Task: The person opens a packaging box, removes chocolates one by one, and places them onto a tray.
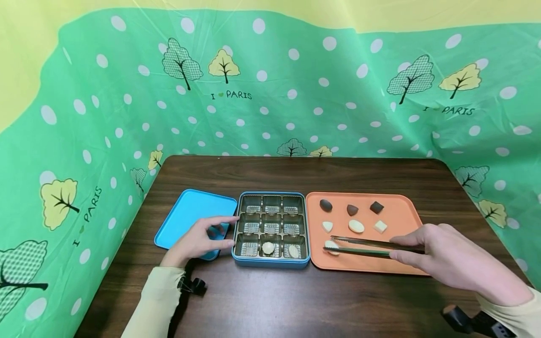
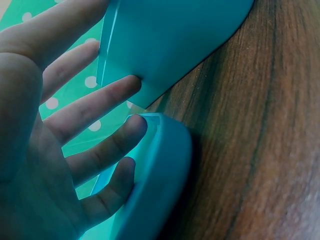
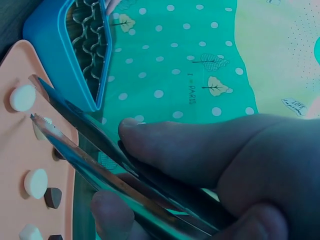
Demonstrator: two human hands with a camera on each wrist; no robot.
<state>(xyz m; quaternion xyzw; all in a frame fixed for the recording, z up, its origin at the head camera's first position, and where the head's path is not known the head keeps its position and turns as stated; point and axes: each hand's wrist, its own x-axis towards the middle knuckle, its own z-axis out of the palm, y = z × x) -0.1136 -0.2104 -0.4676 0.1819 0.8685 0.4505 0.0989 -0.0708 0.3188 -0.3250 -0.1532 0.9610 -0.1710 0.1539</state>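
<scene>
My right hand (image 1: 448,253) grips metal tongs (image 1: 363,252) between thumb and fingers. The tips stand apart around a white chocolate (image 1: 332,247) at the front left of the orange tray (image 1: 380,265); in the right wrist view this white chocolate (image 3: 23,97) lies close by the tips. My left hand (image 1: 196,239) steadies the left side of a blue box (image 1: 270,264), forefinger and thumb at its edge, fingers spread. Inside the box is a nine-compartment insert. Its front row holds a round white chocolate (image 1: 268,248) in the middle and a white oval one (image 1: 293,251) at right.
A blue lid (image 1: 198,206) lies left of the box, partly behind my left hand. Farther back on the tray sit three dark chocolates, one of them square (image 1: 376,207), and three white ones, one oval (image 1: 356,226). The wooden table (image 1: 262,300) meets a green curtain (image 1: 253,126) behind.
</scene>
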